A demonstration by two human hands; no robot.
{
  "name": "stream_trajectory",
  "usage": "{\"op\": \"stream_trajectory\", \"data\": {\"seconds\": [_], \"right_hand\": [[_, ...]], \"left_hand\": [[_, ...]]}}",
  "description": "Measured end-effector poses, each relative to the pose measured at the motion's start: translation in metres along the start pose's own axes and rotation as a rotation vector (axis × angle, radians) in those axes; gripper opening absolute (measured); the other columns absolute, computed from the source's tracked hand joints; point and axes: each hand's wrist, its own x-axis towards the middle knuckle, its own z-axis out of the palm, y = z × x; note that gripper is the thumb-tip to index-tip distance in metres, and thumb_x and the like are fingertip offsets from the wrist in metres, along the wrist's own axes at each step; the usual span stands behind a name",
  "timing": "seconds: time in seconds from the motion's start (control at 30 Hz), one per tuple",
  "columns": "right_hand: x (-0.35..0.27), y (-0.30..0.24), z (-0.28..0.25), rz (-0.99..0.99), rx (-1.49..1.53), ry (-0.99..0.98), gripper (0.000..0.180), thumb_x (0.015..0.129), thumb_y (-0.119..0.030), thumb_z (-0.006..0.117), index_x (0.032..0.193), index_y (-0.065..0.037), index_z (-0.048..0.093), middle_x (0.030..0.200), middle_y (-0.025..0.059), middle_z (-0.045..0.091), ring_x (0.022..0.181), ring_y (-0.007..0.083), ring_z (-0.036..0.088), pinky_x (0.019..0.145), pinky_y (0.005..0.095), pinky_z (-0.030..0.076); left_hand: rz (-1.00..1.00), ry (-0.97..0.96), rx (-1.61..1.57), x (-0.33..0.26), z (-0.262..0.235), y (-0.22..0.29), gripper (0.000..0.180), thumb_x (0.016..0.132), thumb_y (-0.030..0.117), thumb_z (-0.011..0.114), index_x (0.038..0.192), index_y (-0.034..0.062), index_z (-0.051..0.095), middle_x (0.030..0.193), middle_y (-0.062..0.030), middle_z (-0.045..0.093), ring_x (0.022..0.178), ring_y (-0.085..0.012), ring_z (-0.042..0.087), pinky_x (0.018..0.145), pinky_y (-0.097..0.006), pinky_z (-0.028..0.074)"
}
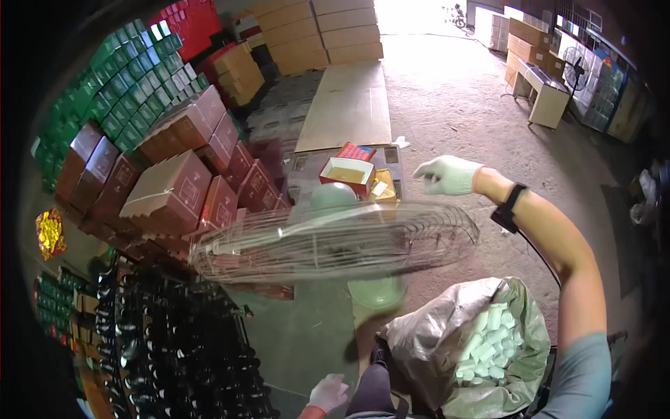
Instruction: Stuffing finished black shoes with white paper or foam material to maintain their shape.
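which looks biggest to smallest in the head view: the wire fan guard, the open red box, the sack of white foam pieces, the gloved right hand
1. wire fan guard, widest across the picture
2. sack of white foam pieces, though it sits close to the camera
3. right hand and open red box look about alike; the box lies farther off, so I would not rank them

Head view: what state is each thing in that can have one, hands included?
Right hand: gloved, raised over the fan, holding nothing.
Left hand: gloved, low by the knee, grip unclear.
Fan: tilted nearly flat, cage blurred.
Red box: open, lid off.
Bag: open, holds pale blocks.
Brown cartons: closed, stacked.
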Motion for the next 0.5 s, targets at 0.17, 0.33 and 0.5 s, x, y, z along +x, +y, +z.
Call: {"op": "stream_trajectory", "data": {"seconds": [0.17, 0.33, 0.5], "right_hand": [[0.132, -0.030, 0.044, -0.120, -0.287, -0.275, 0.046, 0.093, -0.039, 0.075, 0.130, -0.012, 0.079, 0.115, 0.0170, 0.081, 0.105, 0.0386, 0.077, 0.092, 0.0475, 0.062], [0.181, -0.026, 0.100, -0.342, -0.515, -0.353, 0.031, 0.094, -0.038, 0.074, 0.108, -0.011, 0.081, 0.095, 0.0167, 0.079, 0.093, 0.0403, 0.077, 0.082, 0.0507, 0.063], [0.206, -0.027, 0.127, -0.379, -0.508, -0.214, 0.020, 0.093, -0.030, 0.071, 0.091, -0.013, 0.081, 0.084, 0.0147, 0.078, 0.086, 0.0408, 0.077, 0.074, 0.0509, 0.062]], "left_hand": [[-0.360, 0.207, -0.188, -0.034, 0.008, -0.064, 0.059, 0.097, 0.037, 0.074, 0.145, 0.0028, 0.069, 0.142, -0.0265, 0.069, 0.133, -0.0423, 0.066, 0.113, -0.047, 0.054], [-0.541, 0.111, -0.276, -0.032, 0.000, -0.057, 0.064, 0.095, 0.040, 0.074, 0.144, -0.0010, 0.067, 0.144, -0.0274, 0.068, 0.136, -0.0440, 0.063, 0.115, -0.048, 0.053], [-0.578, 0.076, -0.439, -0.047, 0.044, -0.090, 0.065, 0.097, 0.041, 0.072, 0.145, -0.0024, 0.066, 0.146, -0.0288, 0.067, 0.139, -0.0447, 0.062, 0.119, -0.048, 0.050]]}}
